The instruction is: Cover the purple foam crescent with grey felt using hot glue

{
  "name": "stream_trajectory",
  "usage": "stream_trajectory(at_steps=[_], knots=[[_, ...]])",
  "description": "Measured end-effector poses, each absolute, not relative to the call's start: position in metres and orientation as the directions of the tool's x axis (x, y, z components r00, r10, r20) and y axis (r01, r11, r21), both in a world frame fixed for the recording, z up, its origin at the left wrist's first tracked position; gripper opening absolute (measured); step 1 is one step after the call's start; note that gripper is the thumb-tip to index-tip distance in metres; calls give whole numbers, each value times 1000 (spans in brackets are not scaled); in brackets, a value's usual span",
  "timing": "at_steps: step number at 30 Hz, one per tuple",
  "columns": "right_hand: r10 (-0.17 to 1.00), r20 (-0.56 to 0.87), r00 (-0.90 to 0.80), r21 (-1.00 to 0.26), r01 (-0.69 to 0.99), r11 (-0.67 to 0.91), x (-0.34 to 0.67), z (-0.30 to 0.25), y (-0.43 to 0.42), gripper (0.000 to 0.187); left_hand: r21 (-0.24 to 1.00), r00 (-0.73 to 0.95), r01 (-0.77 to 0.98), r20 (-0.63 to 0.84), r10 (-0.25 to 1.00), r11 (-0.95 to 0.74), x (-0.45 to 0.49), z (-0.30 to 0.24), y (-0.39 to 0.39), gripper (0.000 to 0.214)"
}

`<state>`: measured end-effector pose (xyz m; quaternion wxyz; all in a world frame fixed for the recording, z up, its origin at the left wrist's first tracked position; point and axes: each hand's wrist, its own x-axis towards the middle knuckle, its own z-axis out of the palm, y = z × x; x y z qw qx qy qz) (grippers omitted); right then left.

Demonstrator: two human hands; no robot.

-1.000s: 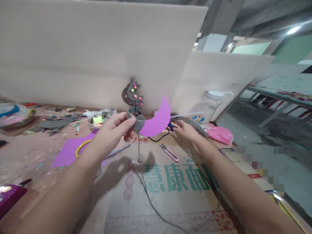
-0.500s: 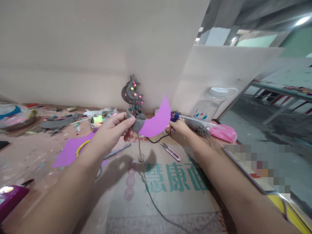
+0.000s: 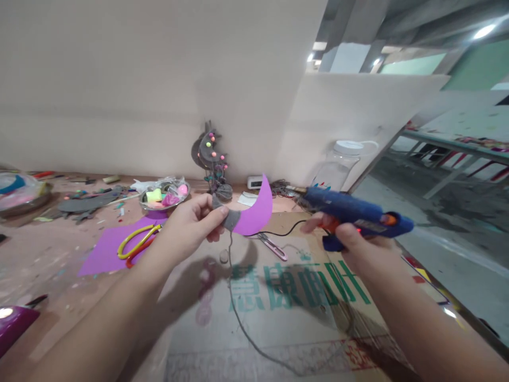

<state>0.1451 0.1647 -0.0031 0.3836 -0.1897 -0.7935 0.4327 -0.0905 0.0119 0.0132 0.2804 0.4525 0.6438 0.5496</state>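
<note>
My left hand (image 3: pixel 202 220) pinches the end of a purple paper crescent (image 3: pixel 256 209). Grey yarn (image 3: pixel 231 219) is wrapped round that end, and its loose strand trails down over the cardboard sheet (image 3: pixel 207 339). A blue hot glue gun (image 3: pixel 350 211) is in my right hand (image 3: pixel 358 244), its nozzle pointing left toward the crescent but apart from it. The gun's black cord runs left behind the crescent. Below the crescent's tip lie small pink thread snips (image 3: pixel 273 247).
Yellow-handled scissors (image 3: pixel 139 241) rest on purple paper (image 3: pixel 103 246) at left. A bowl of bright bits (image 3: pixel 165 197), a grey crescent ornament with coloured balls (image 3: pixel 210 154) and a clear bottle (image 3: pixel 336 164) stand along the back. A magenta object (image 3: pixel 16 326) is at lower left.
My right hand has lifted the glue gun from the back of the table and brought it nearer, to the right. The left hand still holds the crescent, slightly lower in view.
</note>
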Motion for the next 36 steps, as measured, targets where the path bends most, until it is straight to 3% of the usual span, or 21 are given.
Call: stream_trajectory(at_steps=[3,6,16,36], knots=[[501,385,-775,-795,-3,607,144,-4,149,31,981,-448,196,99,889,-11,-91,7,15,18],[459,317,-830,-785,42,618,144,-6,145,32,991,-447,131,62,892,-3,-88,3,16,18],[450,220,-866,-790,112,602,142,-10,138,24,967,-496,255,119,860,13,-72,9,15,12],[505,247,-827,-716,196,670,136,-29,141,24,971,-478,237,103,872,15,-71,4,17,21]])
